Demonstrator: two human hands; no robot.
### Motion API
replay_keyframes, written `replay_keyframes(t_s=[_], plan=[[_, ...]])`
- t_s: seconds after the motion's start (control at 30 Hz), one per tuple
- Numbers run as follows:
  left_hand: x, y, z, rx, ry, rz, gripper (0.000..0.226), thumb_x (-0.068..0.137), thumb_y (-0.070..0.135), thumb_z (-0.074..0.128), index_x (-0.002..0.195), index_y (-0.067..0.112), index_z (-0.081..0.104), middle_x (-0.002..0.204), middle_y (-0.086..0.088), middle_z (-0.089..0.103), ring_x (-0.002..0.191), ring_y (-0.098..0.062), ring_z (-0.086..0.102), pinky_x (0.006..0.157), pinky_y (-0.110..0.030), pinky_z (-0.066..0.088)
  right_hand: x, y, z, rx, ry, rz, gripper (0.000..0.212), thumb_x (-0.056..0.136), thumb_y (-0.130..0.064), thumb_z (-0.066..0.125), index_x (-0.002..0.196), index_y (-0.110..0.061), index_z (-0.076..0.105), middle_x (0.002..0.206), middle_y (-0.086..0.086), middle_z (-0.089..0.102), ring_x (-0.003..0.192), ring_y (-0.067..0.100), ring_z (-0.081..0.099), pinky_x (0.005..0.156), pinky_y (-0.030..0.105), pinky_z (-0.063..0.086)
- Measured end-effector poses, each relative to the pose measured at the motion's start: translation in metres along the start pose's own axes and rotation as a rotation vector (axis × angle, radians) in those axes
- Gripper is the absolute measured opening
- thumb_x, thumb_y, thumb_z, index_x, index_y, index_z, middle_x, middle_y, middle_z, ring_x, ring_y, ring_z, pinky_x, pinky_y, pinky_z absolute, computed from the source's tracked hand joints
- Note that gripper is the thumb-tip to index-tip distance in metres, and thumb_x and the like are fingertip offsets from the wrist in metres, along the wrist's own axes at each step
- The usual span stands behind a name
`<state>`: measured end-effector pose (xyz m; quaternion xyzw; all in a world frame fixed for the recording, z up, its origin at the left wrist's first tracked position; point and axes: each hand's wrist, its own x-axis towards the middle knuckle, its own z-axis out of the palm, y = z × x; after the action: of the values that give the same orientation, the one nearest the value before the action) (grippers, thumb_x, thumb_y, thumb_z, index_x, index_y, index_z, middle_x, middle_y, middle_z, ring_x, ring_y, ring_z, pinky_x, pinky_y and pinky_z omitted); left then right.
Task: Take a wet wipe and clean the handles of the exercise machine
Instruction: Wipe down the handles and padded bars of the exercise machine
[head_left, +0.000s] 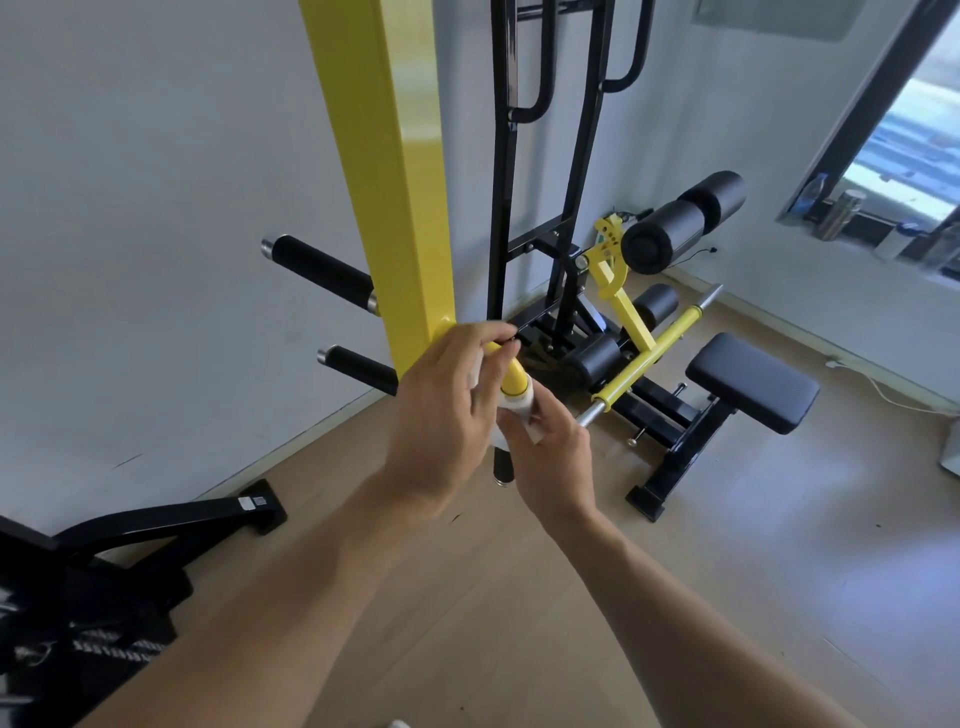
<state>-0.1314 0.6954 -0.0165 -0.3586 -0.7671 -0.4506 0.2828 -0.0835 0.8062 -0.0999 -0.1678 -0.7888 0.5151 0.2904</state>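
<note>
A yellow and black exercise machine stands against the white wall, with a tall yellow post (400, 171). A short handle (511, 382) juts from the post toward me: yellow near the post, black at its tip below my hands. A white wet wipe (519, 408) is wrapped around the handle. My right hand (550, 457) is shut on the wipe and handle from below right. My left hand (447, 415) rests over the handle's upper part near the post, fingers curled; part of the wipe seems to show under its fingers.
Two black padded pegs (322, 273) (358, 366) stick out left of the post. A black seat pad (753, 382), foam rollers (670, 234) and a yellow bar (649, 358) sit on the right. Black frame feet (171, 519) lie at lower left on the wooden floor.
</note>
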Motion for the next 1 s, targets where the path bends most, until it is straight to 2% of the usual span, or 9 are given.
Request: replay_keyframes(t_s=[0.13,0.27,0.43,0.57,0.63,0.7,0.77,0.87,1.0], plan=[[0.036,-0.02,0.014,0.168,-0.237,0.256,0.031,0.101,0.012,0.045,0.124,0.002,0.065,0.102,-0.009,0.072,0.095,-0.022,0.063,0.087,-0.029,0.045,-0.002,0.003,-0.002,-0.018,-0.022,0.047,0.032,0.088,-0.029,0.075,0.12,-0.033,0.068,0.098,-0.018,0.072,0.093,0.0,0.064,0.074,0.009,0.047],[0.024,-0.04,0.03,0.465,-0.398,0.344,0.045,0.106,0.037,0.037,0.121,0.009,0.069,0.104,-0.006,0.076,0.107,-0.022,0.067,0.105,-0.037,0.042,-0.008,0.01,-0.006,-0.047,-0.093,0.11,0.022,0.089,-0.019,0.071,0.107,-0.033,0.07,0.081,-0.012,0.072,0.071,0.0,0.066,0.058,0.01,0.048],[0.027,-0.045,0.033,0.505,-0.405,0.352,0.057,0.105,0.053,0.032,0.095,0.012,0.072,0.079,-0.002,0.072,0.079,-0.025,0.064,0.086,-0.037,0.046,-0.002,0.001,-0.004,0.008,-0.01,0.046,0.009,0.089,-0.028,0.069,0.098,-0.028,0.069,0.08,-0.005,0.071,0.076,0.014,0.066,0.065,0.034,0.054],[0.029,-0.047,0.032,0.546,-0.394,0.413,0.053,0.106,0.048,0.035,0.09,0.012,0.07,0.071,-0.002,0.068,0.069,-0.026,0.061,0.075,-0.039,0.047,0.003,0.005,0.001,-0.032,0.0,0.032,0.011,0.085,-0.025,0.072,0.08,-0.025,0.062,0.069,-0.004,0.062,0.065,0.014,0.056,0.058,0.032,0.046],[0.028,-0.049,0.029,0.527,-0.417,0.47,0.054,0.107,0.048,0.033,0.101,0.01,0.071,0.085,-0.003,0.073,0.082,-0.026,0.065,0.084,-0.039,0.049,-0.001,0.015,0.004,-0.08,-0.057,0.086,0.019,0.084,-0.019,0.072,0.079,-0.032,0.059,0.068,-0.006,0.06,0.062,0.011,0.053,0.055,0.028,0.045],[0.031,-0.05,0.024,0.578,-0.448,0.564,0.062,0.109,0.046,0.023,0.104,0.007,0.071,0.097,-0.007,0.074,0.101,-0.029,0.067,0.102,-0.044,0.044,-0.005,0.025,0.005,-0.076,-0.1,0.154,0.013,0.086,-0.023,0.072,0.088,-0.033,0.063,0.073,-0.003,0.064,0.067,0.017,0.061,0.059,0.04,0.057],[0.04,-0.048,0.014,0.76,-0.462,0.638,0.07,0.11,0.044,0.015,0.096,0.006,0.071,0.094,-0.011,0.075,0.113,-0.034,0.064,0.121,-0.051,0.018,-0.007,0.028,0.004,-0.079,-0.101,0.159,0.016,0.087,-0.023,0.071,0.099,-0.033,0.067,0.079,-0.005,0.067,0.071,0.019,0.065,0.061,0.046,0.058],[0.056,-0.051,0.001,0.939,-0.493,0.666,0.069,0.11,0.045,0.014,0.078,0.006,0.061,0.067,-0.013,0.068,0.091,-0.037,0.068,0.124,-0.051,-0.004,-0.007,0.021,0.004,-0.07,-0.059,0.127,0.027,0.087,-0.023,0.072,0.112,-0.034,0.068,0.087,-0.011,0.07,0.08,0.015,0.066,0.068,0.046,0.06],[0.057,-0.057,-0.002,0.96,-0.479,0.74,0.071,0.105,0.06,0.017,0.073,0.007,0.054,0.058,-0.01,0.056,0.063,-0.034,0.056,0.124,-0.051,0.01,-0.006,0.008,0.006,-0.027,0.003,0.093,0.032,0.086,-0.018,0.074,0.115,-0.03,0.07,0.093,-0.019,0.071,0.089,0.005,0.065,0.077,0.028,0.055]])
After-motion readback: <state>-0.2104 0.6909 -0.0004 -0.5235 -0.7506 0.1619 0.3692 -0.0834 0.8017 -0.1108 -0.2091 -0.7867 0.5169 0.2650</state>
